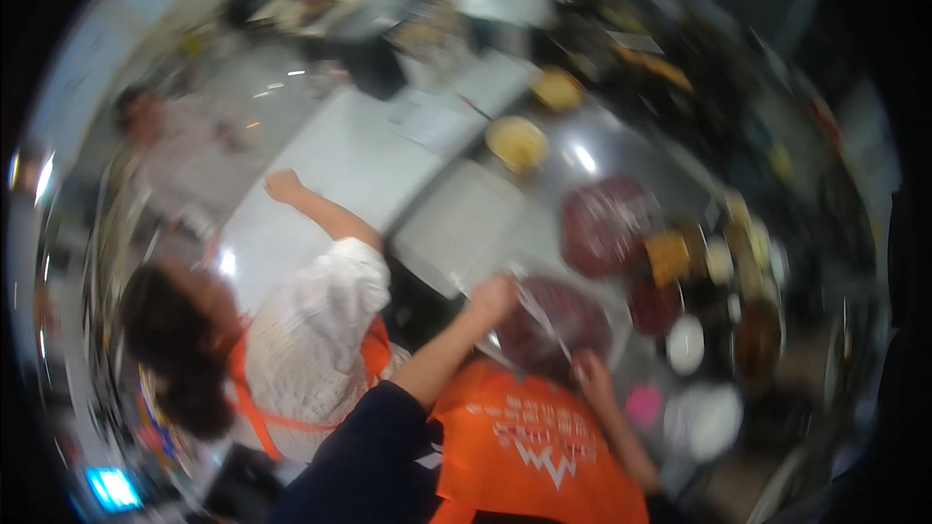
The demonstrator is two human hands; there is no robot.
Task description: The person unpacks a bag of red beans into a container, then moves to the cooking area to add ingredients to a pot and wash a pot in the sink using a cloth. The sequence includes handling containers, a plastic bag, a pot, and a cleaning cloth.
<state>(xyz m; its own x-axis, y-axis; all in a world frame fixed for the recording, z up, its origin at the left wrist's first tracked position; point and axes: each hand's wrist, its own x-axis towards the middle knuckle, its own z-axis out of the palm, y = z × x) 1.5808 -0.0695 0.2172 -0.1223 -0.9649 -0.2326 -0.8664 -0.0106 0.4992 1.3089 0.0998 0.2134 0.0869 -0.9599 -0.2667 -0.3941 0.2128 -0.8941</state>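
The picture is blurred by motion. Close in front of my orange apron [542, 437], a clear plastic bag with dark red contents [557, 327] lies on the metal counter. A thin whitish strip [545, 320] runs slantwise over it, possibly the bag's edge. My left hand [496, 298] grips the upper end of this strip at the bag's left side. At the lower end, my right hand [593, 372] pinches the strip between its fingers. Just beyond the first bag sits a second dark red bag [608, 225].
Left of my hands are a pale rectangular tray [459, 225] and a white table [349, 153]. A co-worker [306, 342] leans over that table with one arm out. Yellowish tubs [517, 144] stand beyond the tray. Several containers, a white bowl [684, 344] among them, crowd the right.
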